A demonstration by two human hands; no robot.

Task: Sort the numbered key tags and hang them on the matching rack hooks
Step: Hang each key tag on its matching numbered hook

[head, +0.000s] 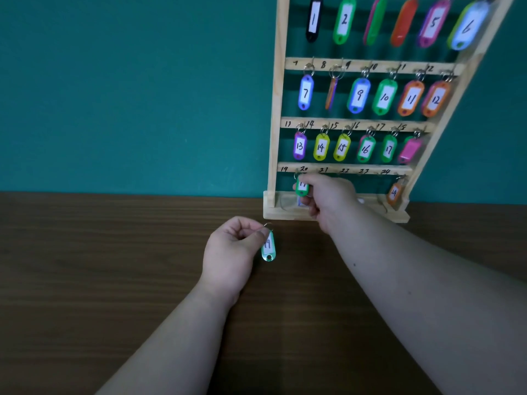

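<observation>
A wooden key rack [336, 213] stands against the teal wall with numbered rows of hooks. Most hooks carry coloured tags, among them tag 7 [305, 92] and tag 13 [299, 145]. My right hand [328, 196] pinches a green tag [302, 186] at the bottom row, just under the labels 19 and 20; its number is partly hidden. My left hand [232, 252] hovers above the table in front of the rack and pinches the ring of a light green tag [268, 248] that reads 19. An orange tag 24 [394, 193] hangs at the bottom right.
The dark wooden table [99, 266] stretches to the left and toward me. Another tag [301, 202] lies partly hidden behind my right hand at the rack's base. Bottom-row hooks between 21 and 23 are hidden or bare.
</observation>
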